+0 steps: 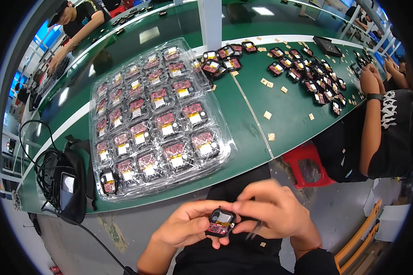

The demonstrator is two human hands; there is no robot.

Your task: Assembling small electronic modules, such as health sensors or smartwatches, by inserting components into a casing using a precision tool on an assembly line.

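Observation:
Over my lap, my left hand [184, 225] holds a small black device housing [221, 222] between thumb and fingers. Its open side faces up, showing a red circuit board, a pale silver rectangle and a strip of yellow tape. My right hand [276, 211] is closed at the housing's right edge, thumb and index finger pinched together by its upper corner. A thin greyish sliver shows below the right fingers, too blurred to name. Beyond my hands, a clear plastic tray [228, 140] lies on the green table [250, 137], with similar housings in its pockets.
Black housings [319, 75] lie heaped at the right among small tan squares [267, 115]. A black bag [73, 195] with cables and a phone sits at the left. Co-workers [376, 133] work at the right and far left. A red stool [309, 167] stands by the table edge.

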